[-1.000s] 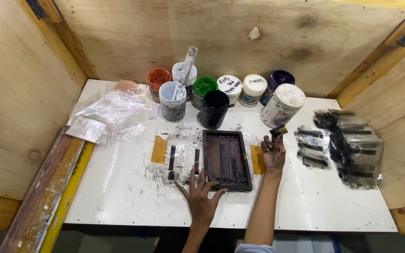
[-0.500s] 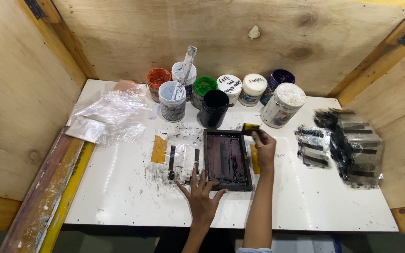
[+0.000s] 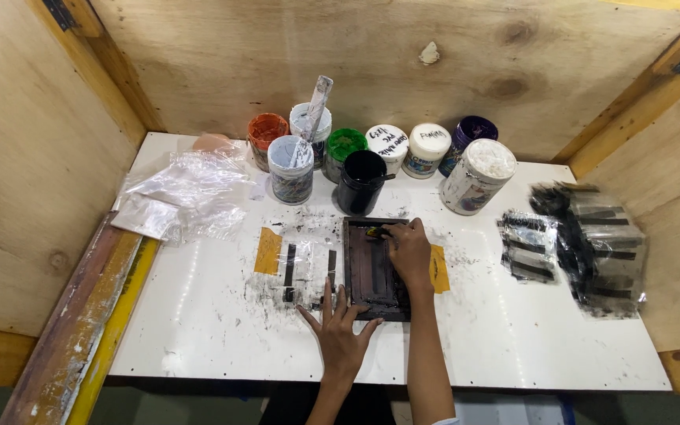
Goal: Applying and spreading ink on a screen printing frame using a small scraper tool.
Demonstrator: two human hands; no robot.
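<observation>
A small dark screen frame (image 3: pixel 362 277) lies flat on the white table (image 3: pixel 214 330), near its front middle. My left hand (image 3: pixel 340 334) rests open at the frame's near edge, its spread fingers touching the frame. My right hand (image 3: pixel 409 253) is over the frame's far right corner. It is closed on a small scraper (image 3: pixel 373 232) with a yellowish tip that touches the far end of the screen. A yellow tape tab (image 3: pixel 439 269) sticks out beside the right hand.
A clear sheet with black stripes (image 3: pixel 297 264), taped in yellow, lies left of the frame. Several paint jars stand behind, among them a black one (image 3: pixel 361 179) and a white one (image 3: pixel 478 175). Printed clear sheets (image 3: pixel 592 244) pile up at the right, plastic bags (image 3: pixel 186 193) at the left. Plywood walls surround the table.
My right hand has moved left with the scraper, from beside the white jar to the far end of the screen frame. My left hand has stayed at the frame's near edge.
</observation>
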